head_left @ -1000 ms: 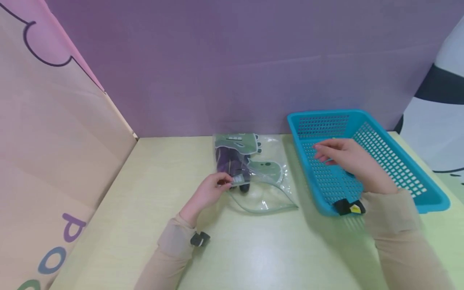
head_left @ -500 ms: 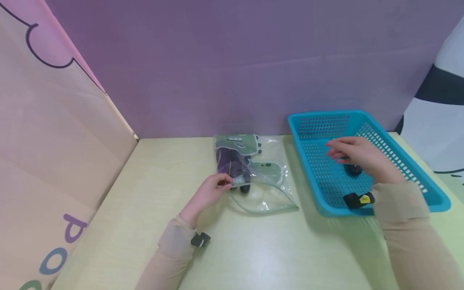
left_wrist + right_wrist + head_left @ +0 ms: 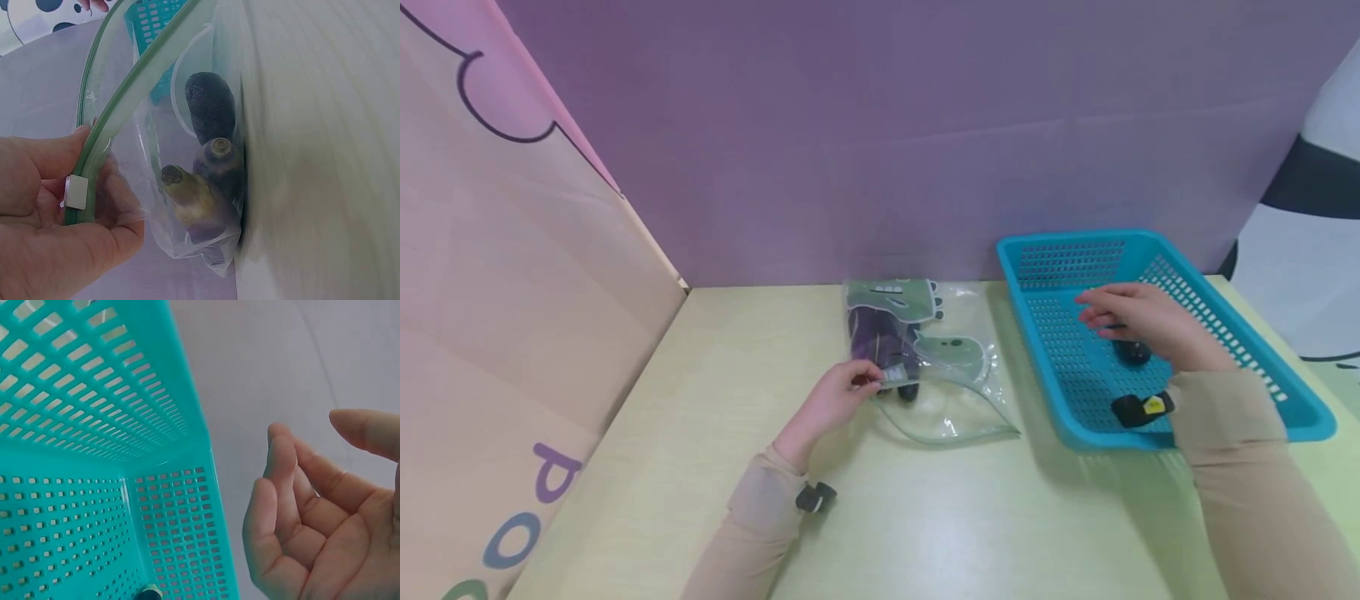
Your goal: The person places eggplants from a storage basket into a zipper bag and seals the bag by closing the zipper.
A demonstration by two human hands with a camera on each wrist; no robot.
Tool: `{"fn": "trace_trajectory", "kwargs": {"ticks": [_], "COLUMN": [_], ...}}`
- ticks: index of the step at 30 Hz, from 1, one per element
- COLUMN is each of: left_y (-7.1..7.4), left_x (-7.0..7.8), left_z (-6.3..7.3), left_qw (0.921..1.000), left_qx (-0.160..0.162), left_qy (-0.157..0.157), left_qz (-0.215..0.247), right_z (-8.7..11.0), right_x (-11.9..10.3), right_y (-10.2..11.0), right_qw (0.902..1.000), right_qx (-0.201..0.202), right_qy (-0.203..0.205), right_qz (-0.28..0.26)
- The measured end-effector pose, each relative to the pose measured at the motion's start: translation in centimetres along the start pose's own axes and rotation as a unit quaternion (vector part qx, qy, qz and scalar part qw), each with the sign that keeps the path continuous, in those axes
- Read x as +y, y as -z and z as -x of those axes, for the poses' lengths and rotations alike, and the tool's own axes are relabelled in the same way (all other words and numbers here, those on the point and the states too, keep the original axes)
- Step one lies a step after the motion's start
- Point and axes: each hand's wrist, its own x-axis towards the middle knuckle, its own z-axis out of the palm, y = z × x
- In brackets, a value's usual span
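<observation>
My left hand (image 3: 835,398) pinches one corner of a clear zip bag (image 3: 958,412), at the white slider (image 3: 77,192) on its green zip strip (image 3: 134,72). The bag lies on the table with its mouth gaping toward me, and green cartoon shapes are printed on it. Inside rest long dark purple vegetables (image 3: 210,103), one with a paler yellowish stem end (image 3: 187,190). Over the blue basket (image 3: 1047,392) hovers my right hand (image 3: 1150,323), its fingers loosely bent and holding nothing. Below it, a dark shiny rounded thing (image 3: 1133,352) lies in the basket, partly hidden by the hand.
The basket, with perforated walls, stands to the right of the bag near the back of the pale table (image 3: 917,525). A purple backdrop (image 3: 880,142) rises behind the table, and a printed cream panel (image 3: 512,275) borders its left side.
Over the first half second my right hand shifted right above the basket, revealing the dark rounded thing below; since then it has stayed nearly still. My left hand keeps its grip on the bag.
</observation>
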Motion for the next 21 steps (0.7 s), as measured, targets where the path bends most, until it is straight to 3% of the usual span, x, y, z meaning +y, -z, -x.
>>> {"fn": "trace_trajectory", "kwargs": {"ticks": [11,21], "left_y": [0.0,0.1], "left_x": [0.1,0.0], "left_z": [0.1,0.1], "left_qw": [1.0000,1.0000], "left_qx": [-0.004,-0.007], "left_qy": [0.002,-0.004], "left_qz": [-0.004,-0.005], "right_z": [-1.9,-2.8], "right_x": [2.3,3.6], "right_y": [1.5,1.8], "right_qw": [0.9986,0.9960], "right_qx": [-0.025,-0.008], "right_qy": [-0.022,-0.050], "right_qz": [-0.042,-0.074]}}
